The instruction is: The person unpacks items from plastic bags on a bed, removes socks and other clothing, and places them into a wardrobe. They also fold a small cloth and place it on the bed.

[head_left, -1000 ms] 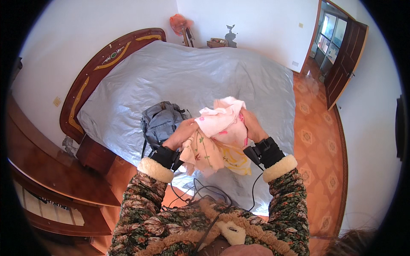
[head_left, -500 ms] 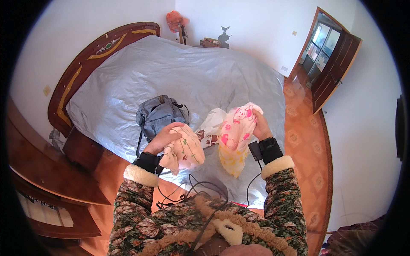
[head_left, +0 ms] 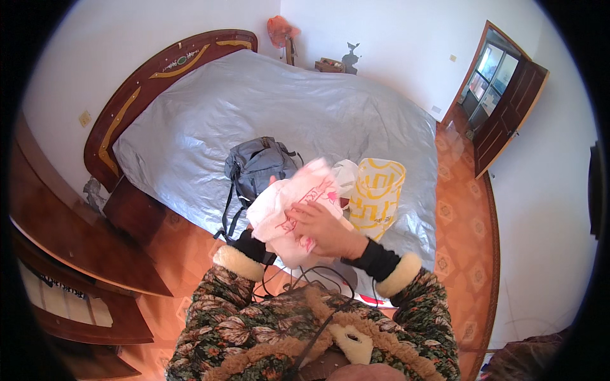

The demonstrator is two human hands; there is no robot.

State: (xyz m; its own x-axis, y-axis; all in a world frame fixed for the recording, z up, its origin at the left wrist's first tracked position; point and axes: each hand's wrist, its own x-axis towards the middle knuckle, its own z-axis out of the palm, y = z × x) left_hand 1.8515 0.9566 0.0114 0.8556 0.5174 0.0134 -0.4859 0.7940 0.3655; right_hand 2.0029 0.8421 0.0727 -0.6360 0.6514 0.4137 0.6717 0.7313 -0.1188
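Both my hands are at a white cloth with pink printed figures (head_left: pixel 298 190), held up in front of my body over the near edge of the bed. My right hand (head_left: pixel 324 232) lies across its front, fingers curled over the fabric. Behind the cloth, my left hand (head_left: pixel 273 180) is mostly hidden; only a bit of finger shows at its upper left edge. The beige cloth with a leaf print is out of sight. Just beyond, a grey backpack (head_left: pixel 260 164) lies on the bed. To the right rests a white plastic bag with yellow print (head_left: pixel 380 190).
A silver-grey cover (head_left: pixel 330 108) spreads over the bed, which has a dark carved headboard (head_left: pixel 124 105). A white crumpled bag (head_left: pixel 345 174) lies beside the backpack. Black cables (head_left: pixel 324 270) hang near my waist. Wooden furniture (head_left: pixel 82 235) stands left; a brown door (head_left: pixel 513 114) is open at right.
My right hand has brought the pink-printed cloth left, over to my left hand, covering the leaf-print cloth. The yellow-printed bag now shows fully. The view has shifted slightly.
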